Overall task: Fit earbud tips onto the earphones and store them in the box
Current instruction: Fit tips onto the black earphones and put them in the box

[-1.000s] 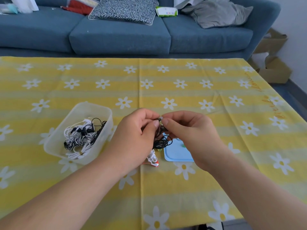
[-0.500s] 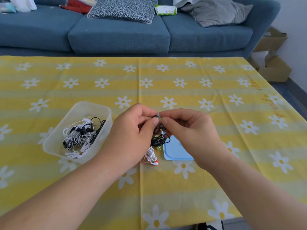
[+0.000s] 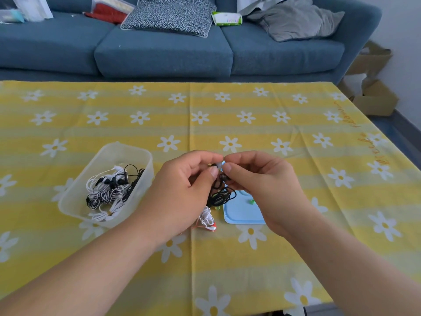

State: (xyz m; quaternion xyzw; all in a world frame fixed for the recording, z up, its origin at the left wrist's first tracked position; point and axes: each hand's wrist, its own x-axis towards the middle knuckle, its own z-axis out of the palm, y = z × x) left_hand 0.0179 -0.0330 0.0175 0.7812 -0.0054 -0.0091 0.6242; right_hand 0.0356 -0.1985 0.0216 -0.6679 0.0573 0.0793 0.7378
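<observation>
Closely, your left hand [image 3: 182,192] and right hand [image 3: 257,185] met fingertip to fingertip, both pinching the black earphones [image 3: 222,195], cord dangling beneath.

Left hand [image 3: 182,190] and right hand [image 3: 262,185] lifted slightly, then dipped back. Left fingers loosened a bit. Pale tip [image 3: 219,165] on the black earphones [image 3: 222,195] shows clearer now.

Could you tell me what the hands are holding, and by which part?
Both the left hand and right hand pinch the black wired earphones at one earbud end; the rest dangles below.
</observation>
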